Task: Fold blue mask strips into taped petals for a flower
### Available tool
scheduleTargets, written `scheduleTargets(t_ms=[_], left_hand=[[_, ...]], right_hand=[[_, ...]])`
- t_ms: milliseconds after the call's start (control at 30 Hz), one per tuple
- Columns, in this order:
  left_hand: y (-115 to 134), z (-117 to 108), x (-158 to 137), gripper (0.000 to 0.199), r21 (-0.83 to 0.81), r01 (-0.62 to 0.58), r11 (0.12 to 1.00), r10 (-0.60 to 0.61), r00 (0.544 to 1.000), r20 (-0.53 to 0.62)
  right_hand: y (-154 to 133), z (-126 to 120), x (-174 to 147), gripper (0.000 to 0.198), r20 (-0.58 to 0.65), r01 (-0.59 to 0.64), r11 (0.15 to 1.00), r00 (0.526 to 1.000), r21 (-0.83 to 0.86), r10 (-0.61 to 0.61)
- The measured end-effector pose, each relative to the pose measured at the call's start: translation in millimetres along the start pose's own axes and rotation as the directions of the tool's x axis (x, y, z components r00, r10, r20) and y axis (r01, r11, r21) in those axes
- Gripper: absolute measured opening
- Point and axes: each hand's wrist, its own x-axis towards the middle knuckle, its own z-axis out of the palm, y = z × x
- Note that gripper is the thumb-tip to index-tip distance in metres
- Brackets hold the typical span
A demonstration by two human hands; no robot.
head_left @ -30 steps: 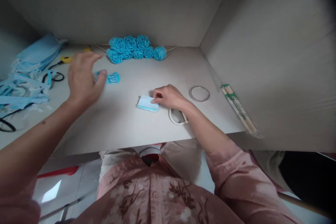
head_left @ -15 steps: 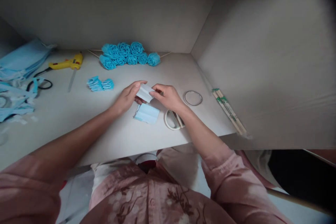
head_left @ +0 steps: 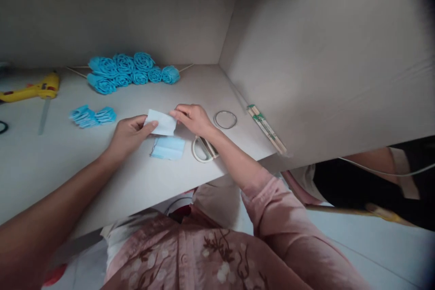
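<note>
Between both hands, above the table, is a pale blue-white rectangular piece of thin sheet material [head_left: 162,123]. My left hand [head_left: 131,133] pinches its left edge, thumb on top. The fingers of my right hand [head_left: 193,120] are closed on its upper right corner. Just below lies a light blue piece of the same kind [head_left: 168,148], flat on the table [head_left: 136,190]. A pair of scissors [head_left: 200,149] with pale handles rests by my right wrist, partly hidden under the forearm. Left of my left hand sit pleated blue pieces [head_left: 93,116].
Several blue fabric roses [head_left: 139,77] on thin sticks lie along the back wall. A yellow glue gun [head_left: 44,88] is at the left. To the right are a metal ring [head_left: 225,119] and a wrapped bundle of sticks [head_left: 267,129] beside the side panel. Another person's arm [head_left: 377,163] shows beyond.
My view has swung to the right, so things appear further left. The held piece is now spread flatter, and my left thumb has come onto its face.
</note>
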Motion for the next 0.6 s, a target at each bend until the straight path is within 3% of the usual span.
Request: scheduleTargets(t_ms=[100,200,267,333,433,533,600], left_hand=[[0,1,-3,0.032,0.003,0.002,1.0,-0.003,0.997,0.073],[-6,0,-4,0.04,0.07,-0.043,0.997,0.029,0.98,0.199],[-10,-2,-2,0.045,0.182,-0.161,0.97,0.105,0.954,0.281],[-12,-5,2,0.045,0.308,-0.34,0.889,0.24,0.917,0.319],[-8,-11,6,0.04,0.42,-0.5,0.757,0.426,0.866,0.262],[-3,-11,5,0.041,0.449,-0.499,0.741,0.482,0.861,0.163],[-1,-9,4,0.04,0.446,-0.497,0.745,0.479,0.863,0.162]], right_hand=[[3,-21,6,0.039,-0.039,-0.04,0.998,0.998,0.039,0.041],[5,-56,4,0.029,0.052,-0.068,0.995,0.996,-0.066,0.072],[5,-81,-9,0.028,0.078,-0.105,0.98,0.99,-0.167,0.119],[8,-102,-31,0.023,0.066,-0.186,0.942,0.975,-0.28,0.212],[19,-117,-69,0.024,0.107,-0.259,0.834,0.93,-0.487,0.352],[34,-112,-98,0.024,0.113,-0.171,0.799,0.952,-0.577,0.285],[40,-102,-108,0.024,0.063,-0.134,0.8,0.976,-0.584,0.209]])
